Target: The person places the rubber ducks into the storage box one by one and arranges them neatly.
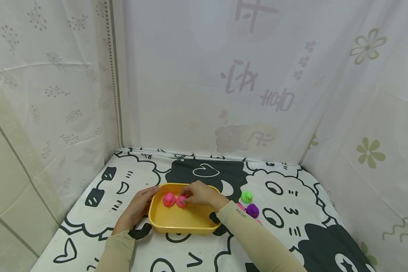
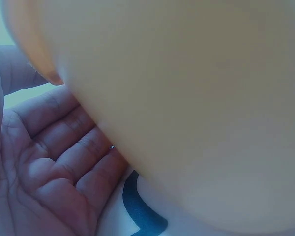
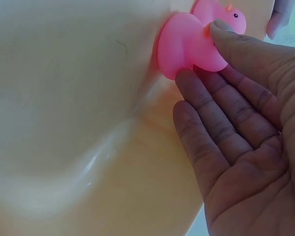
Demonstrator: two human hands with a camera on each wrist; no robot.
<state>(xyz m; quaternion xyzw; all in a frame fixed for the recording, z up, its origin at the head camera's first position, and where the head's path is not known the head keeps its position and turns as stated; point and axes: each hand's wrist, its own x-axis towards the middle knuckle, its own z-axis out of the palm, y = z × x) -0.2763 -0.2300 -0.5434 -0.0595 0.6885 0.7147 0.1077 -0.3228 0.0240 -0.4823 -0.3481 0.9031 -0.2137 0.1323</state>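
A yellow plastic tray (image 1: pixel 183 223) lies on the patterned cloth. My left hand (image 1: pixel 139 206) holds its left edge; in the left wrist view the thumb is at the rim and the fingers lie along the outer wall. My right hand (image 1: pixel 203 194) reaches inside and pinches a pink rubber duck (image 3: pixel 179 44) between thumb and fingers. Close beside it, at the left, sits a second pink rubber duck (image 1: pixel 169 199). The right hand hides part of the held duck in the head view.
Right of the tray, on the cloth (image 1: pixel 180 251), are a green duck (image 1: pixel 246 196), a purple duck (image 1: pixel 252 210) and some pink pieces partly hidden by the right sleeve (image 1: pixel 255 234). Printed curtains (image 1: pixel 190 94) hang behind and at both sides.
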